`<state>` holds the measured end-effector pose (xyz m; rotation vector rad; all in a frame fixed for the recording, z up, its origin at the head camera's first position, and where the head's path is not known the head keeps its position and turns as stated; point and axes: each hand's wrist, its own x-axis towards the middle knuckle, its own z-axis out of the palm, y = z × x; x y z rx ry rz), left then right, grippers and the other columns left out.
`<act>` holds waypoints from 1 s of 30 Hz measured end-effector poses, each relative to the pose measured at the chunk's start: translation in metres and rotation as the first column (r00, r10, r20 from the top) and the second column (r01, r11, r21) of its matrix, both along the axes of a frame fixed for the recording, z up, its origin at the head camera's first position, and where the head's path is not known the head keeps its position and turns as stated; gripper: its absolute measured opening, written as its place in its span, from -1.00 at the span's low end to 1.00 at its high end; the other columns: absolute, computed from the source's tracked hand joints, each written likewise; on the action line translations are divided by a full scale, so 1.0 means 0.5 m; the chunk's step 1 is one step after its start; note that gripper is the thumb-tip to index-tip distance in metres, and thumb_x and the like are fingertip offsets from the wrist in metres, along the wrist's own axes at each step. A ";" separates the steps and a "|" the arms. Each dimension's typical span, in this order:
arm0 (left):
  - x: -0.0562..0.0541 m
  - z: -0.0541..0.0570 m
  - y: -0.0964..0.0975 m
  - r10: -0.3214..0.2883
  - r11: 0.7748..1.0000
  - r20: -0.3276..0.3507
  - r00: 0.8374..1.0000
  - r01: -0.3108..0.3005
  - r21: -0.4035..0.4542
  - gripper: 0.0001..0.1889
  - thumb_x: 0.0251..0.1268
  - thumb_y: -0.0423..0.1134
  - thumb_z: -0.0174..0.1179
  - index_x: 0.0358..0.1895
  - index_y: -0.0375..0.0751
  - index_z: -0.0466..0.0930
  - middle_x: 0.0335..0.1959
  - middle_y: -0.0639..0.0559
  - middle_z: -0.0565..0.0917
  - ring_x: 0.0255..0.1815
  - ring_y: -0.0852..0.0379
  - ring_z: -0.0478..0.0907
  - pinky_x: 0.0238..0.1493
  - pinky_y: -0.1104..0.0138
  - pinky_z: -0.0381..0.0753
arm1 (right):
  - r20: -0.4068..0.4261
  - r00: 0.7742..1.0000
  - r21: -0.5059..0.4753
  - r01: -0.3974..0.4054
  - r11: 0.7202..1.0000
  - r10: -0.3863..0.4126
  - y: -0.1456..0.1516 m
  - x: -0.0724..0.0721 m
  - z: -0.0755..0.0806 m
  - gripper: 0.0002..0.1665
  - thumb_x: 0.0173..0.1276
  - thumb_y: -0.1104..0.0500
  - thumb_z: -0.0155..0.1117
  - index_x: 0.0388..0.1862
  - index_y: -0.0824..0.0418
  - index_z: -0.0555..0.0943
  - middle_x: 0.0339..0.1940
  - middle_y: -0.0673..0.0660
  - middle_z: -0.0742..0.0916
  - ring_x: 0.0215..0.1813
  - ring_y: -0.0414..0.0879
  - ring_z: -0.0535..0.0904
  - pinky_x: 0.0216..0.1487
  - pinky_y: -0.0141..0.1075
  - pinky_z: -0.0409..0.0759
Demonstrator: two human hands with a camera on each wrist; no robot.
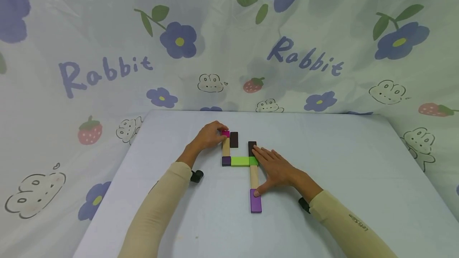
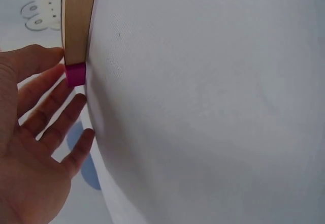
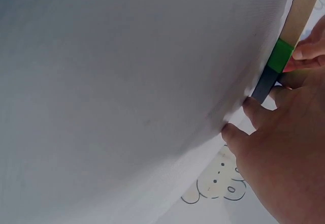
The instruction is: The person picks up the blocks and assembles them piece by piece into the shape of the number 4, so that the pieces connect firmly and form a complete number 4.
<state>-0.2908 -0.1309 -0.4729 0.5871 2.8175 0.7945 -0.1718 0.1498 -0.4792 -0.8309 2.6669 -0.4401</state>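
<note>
My left hand (image 1: 210, 135) pinches a small magenta block (image 1: 225, 134) with thumb and index finger. That block sits at the far end of a plain wooden block (image 1: 226, 147); the left wrist view shows the magenta block (image 2: 76, 75) beside the fingertips. A dark purple cube (image 1: 226, 161), a lime green block (image 1: 240, 161) and a green cube (image 1: 253, 161) continue the line. Spread flat, my right hand (image 1: 279, 169) touches a dark brown block (image 1: 252, 149) with its fingertips. Its thumb rests on a purple block (image 1: 255, 204), below another wooden block (image 1: 254, 176).
Another dark brown block (image 1: 234, 139) lies just right of the left wooden block. The blocks lie on a white table (image 1: 344, 150). Behind it hangs a patterned cloth (image 1: 229, 43) with flowers and rabbits.
</note>
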 end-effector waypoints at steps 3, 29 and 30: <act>-0.001 -0.002 -0.002 0.000 1.000 -0.001 1.000 0.000 0.003 -0.63 0.36 -0.27 0.27 0.20 -0.25 0.64 0.09 -0.12 0.62 0.16 -0.07 0.54 0.33 0.07 0.44 | 0.001 1.000 0.002 0.004 1.000 -0.004 -0.001 0.000 -0.001 0.70 -0.22 -0.64 0.45 0.68 0.21 -0.07 0.69 0.14 0.01 0.66 0.15 -0.07 0.58 0.11 -0.15; 0.004 -0.007 0.001 -0.037 0.999 0.034 0.999 0.037 0.002 -0.35 0.31 0.05 0.30 0.41 -0.14 0.46 0.32 -0.13 0.51 0.39 -0.11 0.39 0.44 -0.02 0.29 | 0.000 1.000 0.018 0.004 1.000 -0.004 -0.001 -0.003 -0.006 0.70 -0.22 -0.66 0.43 0.69 0.19 -0.08 0.70 0.13 0.00 0.66 0.15 -0.08 0.58 0.11 -0.16; 0.004 -0.007 0.001 -0.042 0.999 0.037 0.998 0.042 0.004 -0.32 0.30 0.07 0.30 0.43 -0.13 0.44 0.34 -0.14 0.49 0.41 -0.12 0.37 0.45 -0.02 0.27 | 0.001 1.000 0.020 0.006 1.000 -0.006 -0.001 -0.003 -0.006 0.70 -0.22 -0.66 0.44 0.69 0.18 -0.08 0.70 0.13 0.00 0.66 0.15 -0.08 0.58 0.11 -0.16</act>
